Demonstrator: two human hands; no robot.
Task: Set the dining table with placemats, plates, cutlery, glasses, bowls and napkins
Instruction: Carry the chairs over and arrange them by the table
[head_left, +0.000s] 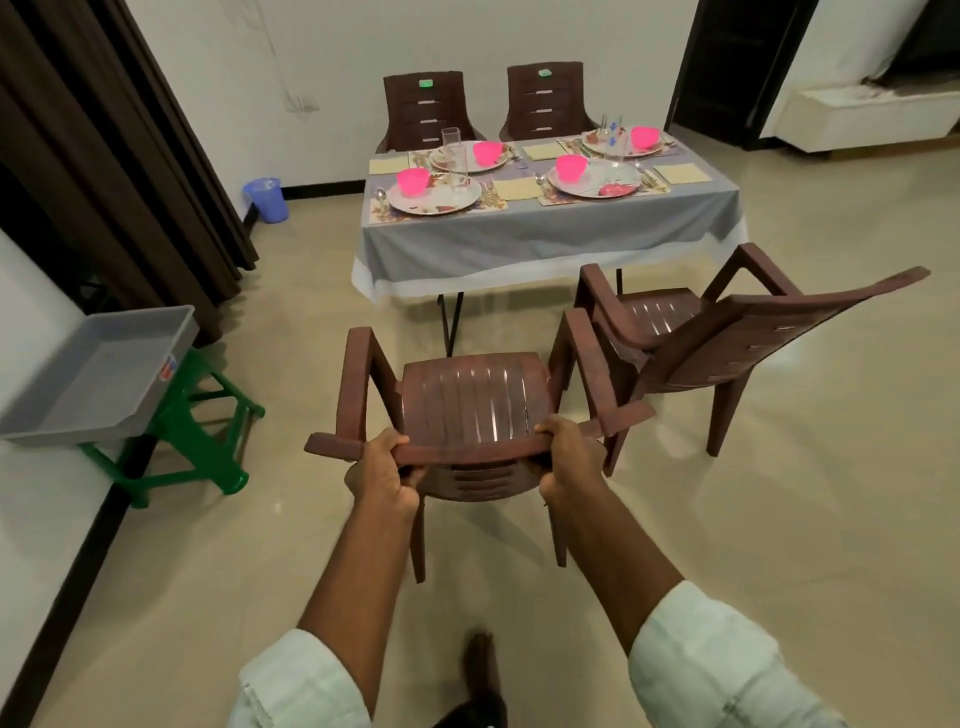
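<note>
I hold a brown plastic armchair (470, 400) by the top of its backrest, with my left hand (382, 475) and my right hand (569, 460) both gripping the rim. It faces the dining table (545, 234), which has a grey cloth and stands a short way ahead. Laid on the table are floral placemats, patterned plates (434, 197), pink bowls (413, 182), clear glasses (457, 166), cutlery and yellow napkins (514, 188).
A second brown chair (727, 332) stands tilted to the right, close to the one I hold. Two more chairs (423, 106) sit behind the table by the wall. At the left, a grey tray (104, 374) rests on a green stool (202, 441). A blue bin (266, 199) stands by the curtain.
</note>
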